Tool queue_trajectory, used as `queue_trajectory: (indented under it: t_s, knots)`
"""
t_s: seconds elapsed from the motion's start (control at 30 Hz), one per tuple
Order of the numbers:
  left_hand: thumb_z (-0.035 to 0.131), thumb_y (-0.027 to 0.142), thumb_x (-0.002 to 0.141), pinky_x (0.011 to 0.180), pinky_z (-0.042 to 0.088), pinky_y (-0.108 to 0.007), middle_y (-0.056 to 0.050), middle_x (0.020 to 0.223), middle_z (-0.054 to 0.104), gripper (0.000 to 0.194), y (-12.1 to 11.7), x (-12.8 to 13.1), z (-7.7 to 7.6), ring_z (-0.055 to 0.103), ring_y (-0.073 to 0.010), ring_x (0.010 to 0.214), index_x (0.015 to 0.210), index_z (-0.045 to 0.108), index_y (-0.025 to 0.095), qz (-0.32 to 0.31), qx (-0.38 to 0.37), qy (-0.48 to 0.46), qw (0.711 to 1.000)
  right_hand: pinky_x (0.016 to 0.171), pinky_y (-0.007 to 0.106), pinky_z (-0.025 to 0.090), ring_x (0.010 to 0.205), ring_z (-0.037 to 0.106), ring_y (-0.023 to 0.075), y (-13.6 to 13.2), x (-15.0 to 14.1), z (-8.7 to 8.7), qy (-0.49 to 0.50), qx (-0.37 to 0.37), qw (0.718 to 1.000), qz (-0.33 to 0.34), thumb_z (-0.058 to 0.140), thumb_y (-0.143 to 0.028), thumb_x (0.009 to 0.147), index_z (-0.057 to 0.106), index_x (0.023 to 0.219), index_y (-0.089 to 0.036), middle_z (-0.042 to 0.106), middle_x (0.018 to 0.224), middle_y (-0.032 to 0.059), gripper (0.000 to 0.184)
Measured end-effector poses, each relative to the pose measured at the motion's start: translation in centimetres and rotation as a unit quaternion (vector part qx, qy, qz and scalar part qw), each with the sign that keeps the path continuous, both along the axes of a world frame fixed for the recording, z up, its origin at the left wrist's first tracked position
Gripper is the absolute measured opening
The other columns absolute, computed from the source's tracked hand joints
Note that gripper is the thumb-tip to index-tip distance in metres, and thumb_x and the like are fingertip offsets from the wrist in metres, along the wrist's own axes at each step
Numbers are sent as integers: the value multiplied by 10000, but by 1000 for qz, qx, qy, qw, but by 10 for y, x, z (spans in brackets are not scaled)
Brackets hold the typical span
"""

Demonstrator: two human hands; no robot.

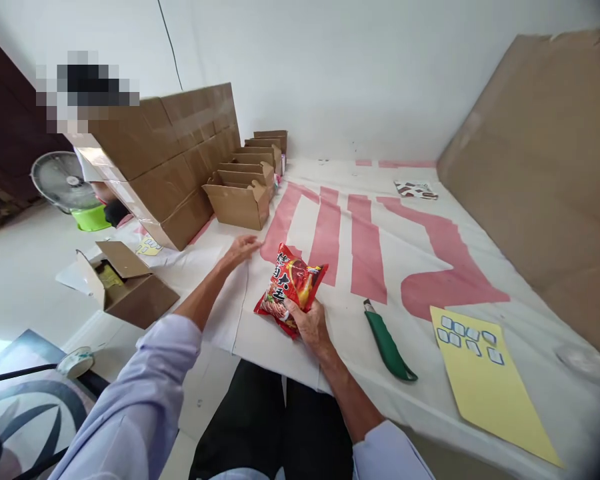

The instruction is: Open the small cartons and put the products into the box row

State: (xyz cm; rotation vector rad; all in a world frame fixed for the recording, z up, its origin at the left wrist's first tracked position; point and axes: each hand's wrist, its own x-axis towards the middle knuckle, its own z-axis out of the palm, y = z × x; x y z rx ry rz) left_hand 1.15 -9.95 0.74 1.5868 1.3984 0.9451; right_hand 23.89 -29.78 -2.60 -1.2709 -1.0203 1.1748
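A red snack packet (286,283), puffed up and printed with black and white characters, is held just above the white cloth near the table's front edge. My right hand (310,325) grips its lower right side, with the thumb on the printed face. My left hand (243,251) is to the left of the packet and apart from it, the fingers stretched out over the cloth and nothing held. To the right of the packet lies a green utility knife (389,343), its tip toward the back.
A row of open cardboard boxes (240,203) stands back left, beside a stack of closed boxes (170,153). Another open box (139,297) is at the left edge. Yellow card (495,393) with blue-outlined shapes lies right; large cardboard (540,180) stands behind it. A person is partly visible behind the stack.
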Motion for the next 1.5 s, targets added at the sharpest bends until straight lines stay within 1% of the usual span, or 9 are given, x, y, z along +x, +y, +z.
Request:
queue_trajectory:
  t_s: [0.13, 0.27, 0.43, 0.53, 0.7, 0.87, 1.13, 1.3, 1.5]
  knots:
    - [979, 623, 717, 846, 638, -350, -157, 1208, 815, 784, -81, 9, -5, 803, -280, 1017, 1310, 773, 153, -239, -164, -122, 949, 853, 421, 684, 974, 823, 336, 0, -2, -4, 19, 28, 999, 6, 869, -641, 753, 787, 1122, -154, 858, 1101, 147, 616]
    - [1046, 490, 672, 927, 642, -372, -121, 1034, 840, 609, -105, 12, -3, 802, -253, 942, 1102, 821, 122, -300, -190, -167, 920, 896, 435, 672, 1009, 805, 319, 4, -2, -11, 8, 58, 998, 8, 861, -626, 773, 766, 1156, -175, 845, 1134, 133, 600]
    - [1017, 486, 650, 786, 637, -333, -97, 966, 831, 597, -56, -22, 31, 786, -231, 817, 1078, 802, 129, -223, -112, -83, 965, 917, 441, 649, 1053, 758, 290, 9, 0, -17, 2, 81, 997, -15, 814, -610, 780, 720, 1172, -205, 798, 1232, 149, 572]
    - [919, 428, 713, 733, 593, -308, -64, 914, 806, 499, -14, -50, 62, 763, -243, 824, 1114, 809, 152, -136, -12, 96, 986, 885, 434, 636, 1034, 730, 278, 9, -1, -19, -8, 67, 997, -20, 781, -608, 788, 716, 1150, -208, 777, 1238, 155, 543]
    - [749, 254, 819, 995, 565, -439, -75, 1134, 814, 341, 40, -64, 92, 708, -330, 1158, 1150, 828, 253, -1, 134, 420, 897, 834, 397, 616, 996, 700, 256, 6, -3, -19, -7, 53, 999, -12, 750, -583, 801, 719, 1179, -203, 770, 1201, 142, 538]
    - [729, 253, 868, 1157, 492, -632, -162, 1564, 610, 576, 53, -47, 73, 507, -431, 1482, 1442, 699, 289, 105, 166, 466, 863, 807, 380, 604, 962, 691, 242, 5, -4, -16, -6, 47, 999, -3, 732, -550, 801, 726, 1173, -201, 767, 1179, 131, 510]
    - [656, 325, 938, 1177, 509, -566, -221, 1530, 565, 545, 50, -41, 21, 549, -436, 1415, 1464, 679, 183, 124, 153, 420, 886, 775, 350, 586, 891, 677, 208, 2, -7, -17, -22, 55, 998, 12, 723, -494, 807, 717, 1114, -216, 766, 1139, 99, 414]
    - [734, 290, 817, 1187, 495, -561, -144, 1537, 616, 644, 54, -46, 16, 529, -414, 1424, 1459, 707, 267, -12, 137, 470, 872, 745, 325, 577, 857, 662, 192, 2, -5, -21, -26, 62, 998, 3, 726, -470, 831, 728, 1102, -215, 768, 1101, 82, 372]
    - [654, 194, 853, 1121, 509, -628, -190, 1425, 690, 468, 50, -46, 32, 562, -451, 1407, 1302, 777, 242, 4, 136, 507, 851, 733, 321, 563, 796, 633, 175, 3, -6, -23, -38, 70, 997, 11, 711, -467, 842, 743, 1088, -217, 763, 1060, 68, 352]
